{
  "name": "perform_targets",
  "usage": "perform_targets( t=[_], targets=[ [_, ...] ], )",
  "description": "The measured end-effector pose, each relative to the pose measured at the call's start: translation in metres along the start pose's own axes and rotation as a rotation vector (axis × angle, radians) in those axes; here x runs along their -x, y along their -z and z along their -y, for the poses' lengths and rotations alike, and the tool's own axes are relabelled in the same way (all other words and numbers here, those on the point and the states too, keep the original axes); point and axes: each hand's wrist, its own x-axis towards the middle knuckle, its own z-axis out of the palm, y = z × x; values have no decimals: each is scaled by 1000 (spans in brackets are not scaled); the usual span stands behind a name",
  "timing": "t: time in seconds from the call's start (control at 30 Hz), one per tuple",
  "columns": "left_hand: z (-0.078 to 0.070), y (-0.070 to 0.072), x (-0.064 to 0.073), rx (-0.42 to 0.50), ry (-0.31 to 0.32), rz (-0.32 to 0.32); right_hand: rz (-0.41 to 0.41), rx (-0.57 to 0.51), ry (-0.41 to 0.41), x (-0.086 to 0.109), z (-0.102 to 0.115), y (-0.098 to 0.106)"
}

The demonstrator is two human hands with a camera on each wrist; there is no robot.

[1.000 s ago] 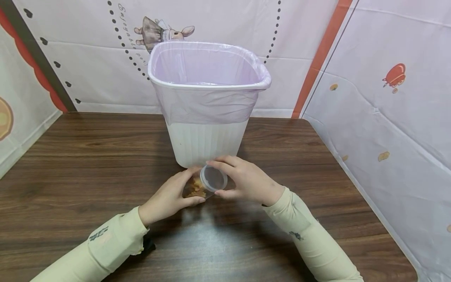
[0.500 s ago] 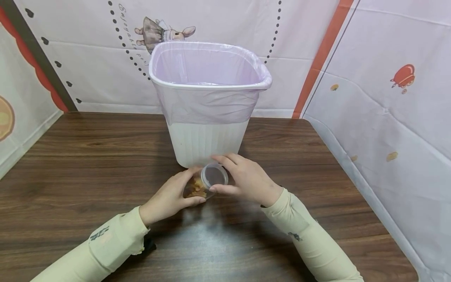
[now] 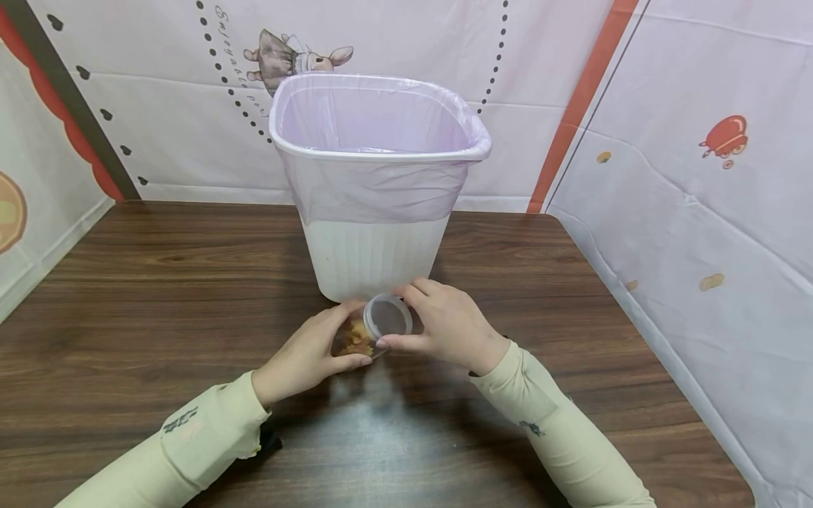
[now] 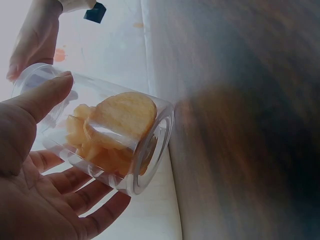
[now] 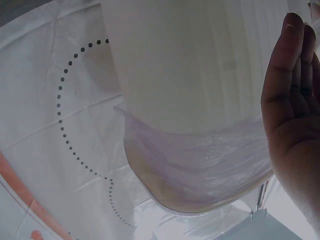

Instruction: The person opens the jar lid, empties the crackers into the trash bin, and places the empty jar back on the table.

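A clear plastic jar [image 4: 85,82] leans over just in front of the bin, with yellow-brown potato chips [image 4: 125,115] inside. My left hand [image 3: 308,354] grips its body, thumb on one side and fingers around the other. At the jar's upper end sits a round, translucent lid [image 3: 389,317]. My right hand [image 3: 452,326] holds that lid at its edge, thumb low and fingers bent at the far right side. In the right wrist view, the right hand [image 5: 300,115] shows at the right edge, and the lid is out of sight there.
A white bin [image 3: 375,261] with a thin purple bag [image 3: 381,187] folded over its rim stands right behind the jar. Dark wood-grain table [image 3: 159,282] spreads around it. Printed cloth walls [image 3: 667,106] enclose the back and sides.
The right hand's fingers have slid from the lid's upper left round to its upper right, while the thumb has shifted slightly left. The left hand and jar have hardly moved.
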Motion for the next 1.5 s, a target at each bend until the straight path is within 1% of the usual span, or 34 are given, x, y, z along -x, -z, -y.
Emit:
perform_targets(
  t=[0.13,0.47,0.77,1.03,1.5],
  targets=[
    [0,0,0,-4,-3,2,17,-15,5,0,0,0],
    [1,-1,0,0,-1,1,61,-54,51,0,-2,3],
    [2,0,0,-1,-5,2,55,-75,120,-1,-5,3],
    [2,0,-1,-4,-12,0,87,-91,125,-2,-6,5],
    [2,-1,-1,-13,-22,2,104,-126,157,-1,-9,6]
  ],
)
